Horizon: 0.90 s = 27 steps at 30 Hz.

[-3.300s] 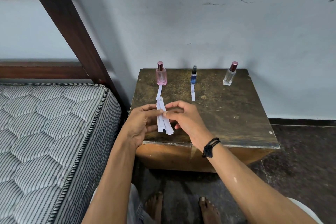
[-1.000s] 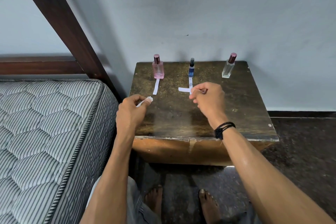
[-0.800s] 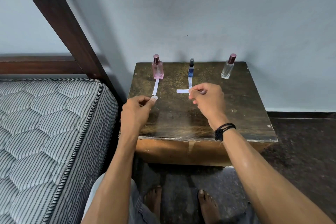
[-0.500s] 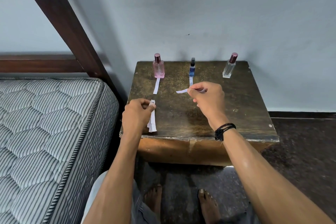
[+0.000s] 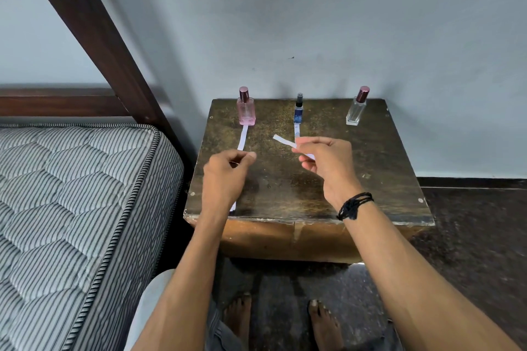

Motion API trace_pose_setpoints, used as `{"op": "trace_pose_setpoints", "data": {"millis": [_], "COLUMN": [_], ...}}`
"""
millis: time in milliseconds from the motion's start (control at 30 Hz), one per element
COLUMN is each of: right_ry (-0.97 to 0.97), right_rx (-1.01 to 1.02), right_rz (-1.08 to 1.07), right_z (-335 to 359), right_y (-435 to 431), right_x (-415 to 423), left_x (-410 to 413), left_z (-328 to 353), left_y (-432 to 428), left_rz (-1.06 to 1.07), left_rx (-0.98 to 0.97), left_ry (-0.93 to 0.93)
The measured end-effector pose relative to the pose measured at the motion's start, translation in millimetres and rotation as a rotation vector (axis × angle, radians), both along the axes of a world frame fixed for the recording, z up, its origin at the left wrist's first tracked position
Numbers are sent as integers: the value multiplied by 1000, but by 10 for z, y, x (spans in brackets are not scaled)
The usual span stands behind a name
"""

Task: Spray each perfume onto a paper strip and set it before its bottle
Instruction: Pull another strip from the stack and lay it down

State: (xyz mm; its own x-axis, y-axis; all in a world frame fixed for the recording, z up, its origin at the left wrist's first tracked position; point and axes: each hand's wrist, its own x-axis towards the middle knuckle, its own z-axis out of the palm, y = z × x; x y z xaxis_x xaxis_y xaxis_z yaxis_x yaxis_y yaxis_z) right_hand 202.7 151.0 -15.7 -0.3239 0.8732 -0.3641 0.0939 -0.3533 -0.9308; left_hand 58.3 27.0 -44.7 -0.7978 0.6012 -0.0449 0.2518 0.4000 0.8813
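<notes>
third step, i judge: right grip [image 5: 325,159] pinches a paper strip [image 5: 281,140] above the desk [image 5: 385,168], left grip [image 5: 225,171] curled on nothing visible; next, one must fetch the strip-less clear bottle [image 5: 356,111] at back right.

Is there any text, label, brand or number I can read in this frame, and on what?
None can be read.
Pink bottle: faint mark on its front, too small to read.
Blue bottle: too small and blurred to read.
Clear bottle, held strip: no print shows.
</notes>
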Motion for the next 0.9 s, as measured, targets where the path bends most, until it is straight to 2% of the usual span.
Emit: {"op": "trace_pose_setpoints", "data": {"millis": [100,200,367,567,667,900], "right_ry": [-60,-197,-500,-664,-779,-813], "right_rx": [-39,44,249,167,204,94], "right_rz": [13,43,99,286,413,624], "right_z": [-19,-35,-69,-80,-127,-145], "right_y": [3,107,338,406,382,358], "right_x": [18,95,307,383,340,247], "left_x": [119,166,245,393,454,524], "left_z": [-5,4,-29,-229,-278,-332], "left_y": [47,65,114,222,267,355], "left_rz": [-46,-68,-239,-458,-484,-488], "left_rx": [41,38,-8,-87,-71,-203], "left_ry": [-119,-102,104,344,416,488]}}
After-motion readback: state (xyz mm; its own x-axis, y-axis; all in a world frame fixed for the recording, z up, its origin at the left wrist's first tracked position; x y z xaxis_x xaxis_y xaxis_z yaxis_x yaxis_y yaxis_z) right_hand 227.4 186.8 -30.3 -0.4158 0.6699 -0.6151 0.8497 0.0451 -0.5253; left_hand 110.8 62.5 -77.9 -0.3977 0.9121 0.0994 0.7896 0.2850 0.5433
